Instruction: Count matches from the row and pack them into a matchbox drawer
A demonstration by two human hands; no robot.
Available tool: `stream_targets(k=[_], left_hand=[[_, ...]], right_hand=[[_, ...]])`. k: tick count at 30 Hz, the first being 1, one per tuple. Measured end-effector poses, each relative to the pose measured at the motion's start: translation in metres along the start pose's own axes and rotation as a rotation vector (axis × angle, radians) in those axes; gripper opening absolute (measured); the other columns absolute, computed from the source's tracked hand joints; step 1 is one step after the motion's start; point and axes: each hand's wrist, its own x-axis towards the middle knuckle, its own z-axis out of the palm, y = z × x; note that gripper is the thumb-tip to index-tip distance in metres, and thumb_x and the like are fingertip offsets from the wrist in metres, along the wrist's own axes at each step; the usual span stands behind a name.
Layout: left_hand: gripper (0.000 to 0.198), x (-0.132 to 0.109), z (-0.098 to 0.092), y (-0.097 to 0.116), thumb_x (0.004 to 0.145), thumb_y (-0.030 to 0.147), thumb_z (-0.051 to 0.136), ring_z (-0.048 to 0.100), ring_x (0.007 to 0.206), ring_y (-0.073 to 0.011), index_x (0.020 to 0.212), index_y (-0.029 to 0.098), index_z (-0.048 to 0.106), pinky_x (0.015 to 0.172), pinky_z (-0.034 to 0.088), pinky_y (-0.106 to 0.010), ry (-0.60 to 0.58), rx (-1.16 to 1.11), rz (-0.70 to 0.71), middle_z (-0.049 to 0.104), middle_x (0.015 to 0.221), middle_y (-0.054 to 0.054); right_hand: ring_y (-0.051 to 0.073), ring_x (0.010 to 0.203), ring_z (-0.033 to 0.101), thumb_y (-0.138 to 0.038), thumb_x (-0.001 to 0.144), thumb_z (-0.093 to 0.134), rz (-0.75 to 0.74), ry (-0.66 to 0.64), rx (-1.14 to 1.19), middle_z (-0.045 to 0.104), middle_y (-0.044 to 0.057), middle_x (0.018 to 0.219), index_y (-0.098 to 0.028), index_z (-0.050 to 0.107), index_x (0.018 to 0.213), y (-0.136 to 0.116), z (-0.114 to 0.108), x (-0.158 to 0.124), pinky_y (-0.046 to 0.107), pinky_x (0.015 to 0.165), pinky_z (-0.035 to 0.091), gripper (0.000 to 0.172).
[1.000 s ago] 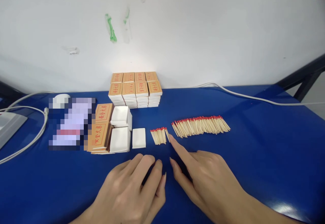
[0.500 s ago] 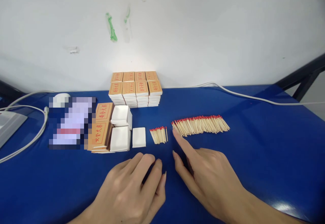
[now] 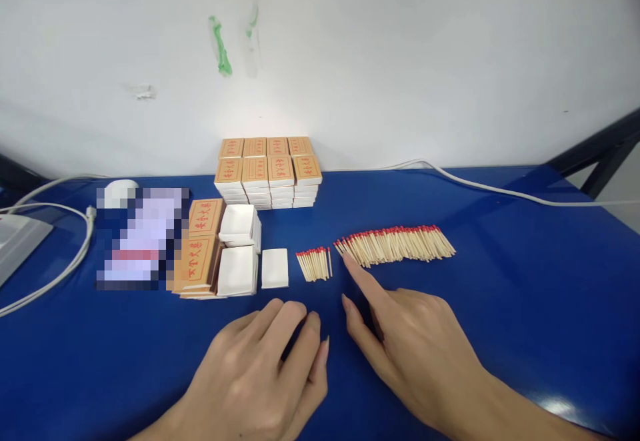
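Note:
A long row of red-headed matches [image 3: 400, 244] lies on the blue table. My right hand [image 3: 415, 341] has its index finger stretched out, the tip touching matches at the row's left end; its thumb is held apart below. A smaller group of matches [image 3: 313, 264] lies left of that row, with a single match [image 3: 329, 262] at its right side. Beside this group is a white matchbox tray [image 3: 275, 268]. My left hand [image 3: 255, 368] rests in front of the tray and the small group, fingers curled loosely, with nothing visible in them.
Stacked white trays [image 3: 237, 271] stand left of the single tray, against brown matchbox sleeves [image 3: 200, 254]. A block of closed matchboxes [image 3: 267, 173] sits by the wall. A pixelated phone [image 3: 150, 238], a white mouse [image 3: 121, 194] and white cables [image 3: 80, 254] lie left.
At the left end of the long row, a few matches have slid slightly left under my right index finger. My left hand keeps its pose. The camera view has shifted a little.

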Motion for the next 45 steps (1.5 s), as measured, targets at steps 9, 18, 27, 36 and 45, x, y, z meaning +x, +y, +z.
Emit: stream_targets(k=[9,18,27,36,45], left_hand=[[0.013,-0.0003,0.0011,-0.0012,0.095,0.007,0.068,0.078,0.071,-0.0262,0.104,0.006,0.078,0.052,0.066,-0.039,-0.007,-0.022,-0.004,0.077,0.087,-0.012],[0.013,-0.0001,0.0007,-0.0008,0.096,0.009,0.067,0.078,0.072,-0.0256,0.105,0.007,0.077,0.053,0.065,-0.038,-0.006,-0.014,-0.004,0.077,0.088,-0.011],[0.013,-0.0011,0.0004,-0.0002,0.095,0.008,0.069,0.077,0.073,-0.0257,0.106,0.007,0.077,0.053,0.065,-0.038,-0.019,-0.017,-0.003,0.077,0.089,-0.011],[0.014,-0.0014,0.0009,-0.0016,0.095,0.008,0.069,0.076,0.072,-0.0254,0.107,0.007,0.076,0.052,0.064,-0.039,-0.013,-0.017,-0.005,0.076,0.09,-0.011],[0.014,-0.003,0.0014,-0.0015,0.096,0.008,0.069,0.077,0.073,-0.0248,0.107,0.008,0.077,0.053,0.064,-0.038,-0.005,-0.02,-0.012,0.076,0.091,-0.011]], right_hand=[[0.018,0.04,0.058,-0.028,0.115,0.038,-0.002,-0.011,0.012,0.06,-0.004,0.051,0.001,0.065,0.146,0.0005,0.0002,0.0003,0.036,0.048,0.035,0.051],[0.018,0.04,0.058,-0.029,0.114,0.038,0.018,-0.018,0.019,0.061,-0.005,0.052,0.0,0.063,0.147,0.0014,0.0017,-0.0003,0.036,0.049,0.034,0.051],[0.016,0.041,0.058,-0.029,0.113,0.042,0.044,-0.058,0.111,0.062,-0.005,0.053,0.0,0.059,0.152,0.0011,0.001,-0.0024,0.034,0.049,0.036,0.051],[0.016,0.04,0.057,-0.029,0.113,0.043,0.035,-0.066,0.172,0.064,-0.006,0.055,0.0,0.052,0.158,-0.0018,-0.0003,-0.0039,0.033,0.047,0.035,0.054],[0.015,0.041,0.058,-0.029,0.114,0.042,0.033,-0.075,0.185,0.065,-0.006,0.056,-0.001,0.054,0.156,-0.0005,0.0001,-0.0028,0.033,0.048,0.035,0.052]])
